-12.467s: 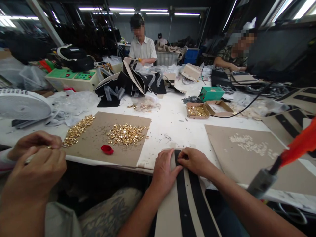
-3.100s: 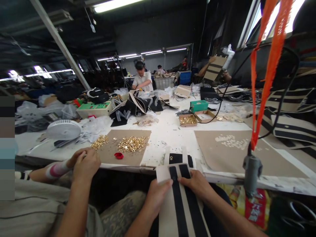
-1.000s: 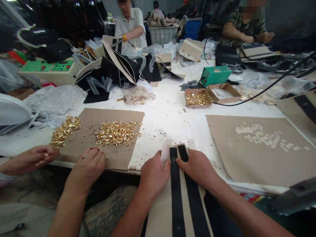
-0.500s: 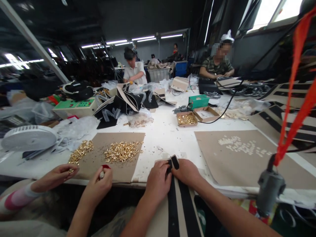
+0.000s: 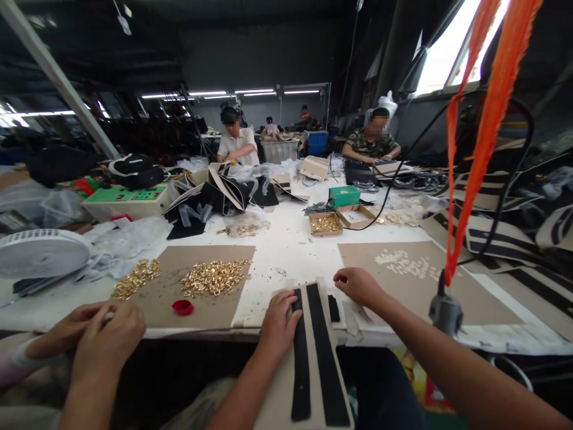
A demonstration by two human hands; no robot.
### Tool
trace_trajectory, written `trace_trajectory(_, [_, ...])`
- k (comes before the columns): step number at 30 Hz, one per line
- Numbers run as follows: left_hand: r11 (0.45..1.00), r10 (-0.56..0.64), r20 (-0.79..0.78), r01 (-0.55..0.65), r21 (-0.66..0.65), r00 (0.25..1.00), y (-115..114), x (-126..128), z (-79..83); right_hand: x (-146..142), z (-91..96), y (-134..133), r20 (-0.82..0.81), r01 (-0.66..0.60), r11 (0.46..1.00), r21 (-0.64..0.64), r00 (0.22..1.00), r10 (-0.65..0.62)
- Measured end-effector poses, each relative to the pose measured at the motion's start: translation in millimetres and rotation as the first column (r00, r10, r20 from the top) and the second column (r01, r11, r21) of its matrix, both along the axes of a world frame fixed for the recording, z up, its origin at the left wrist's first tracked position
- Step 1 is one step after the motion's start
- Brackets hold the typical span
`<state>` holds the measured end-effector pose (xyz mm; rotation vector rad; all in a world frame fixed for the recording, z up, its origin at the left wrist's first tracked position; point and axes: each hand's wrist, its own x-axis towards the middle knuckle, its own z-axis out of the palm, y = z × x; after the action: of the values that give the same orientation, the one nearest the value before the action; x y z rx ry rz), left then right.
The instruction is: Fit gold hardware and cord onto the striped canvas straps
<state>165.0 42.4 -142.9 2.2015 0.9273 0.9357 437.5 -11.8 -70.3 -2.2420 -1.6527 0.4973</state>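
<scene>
Beige, black-striped, flat leather-like panel (image 5: 314,358) seems light, bendable, best gripped edgewise. Left hand (image 5: 278,322) lies on it, clamping unclear; curled right hand (image 5: 359,288) is apart, contents hidden.

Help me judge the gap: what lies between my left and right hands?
In the head view, the upper part of the striped panel and a black piece past its edge lie between your left hand and right hand.

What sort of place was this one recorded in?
Probably a factory workshop, perhaps for bags: several people work around a white table with a heap of gold-coloured metal fittings, and beige panels with black strips lie toward the right.
</scene>
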Motion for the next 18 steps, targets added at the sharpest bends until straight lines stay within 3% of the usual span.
trace_trajectory(10, [1.0,0.01,0.027,-0.009,-0.028,1.0,-6,1,1.5,-12,-20.9,11,0.131,-0.107,0.987,-0.122,0.984,0.123])
trace_trajectory(18, [0.998,0.035,0.038,-0.033,-0.046,0.999,-7,1,-0.5,-10,-19.2,27,0.203,-0.118,0.964,-0.237,0.965,0.168])
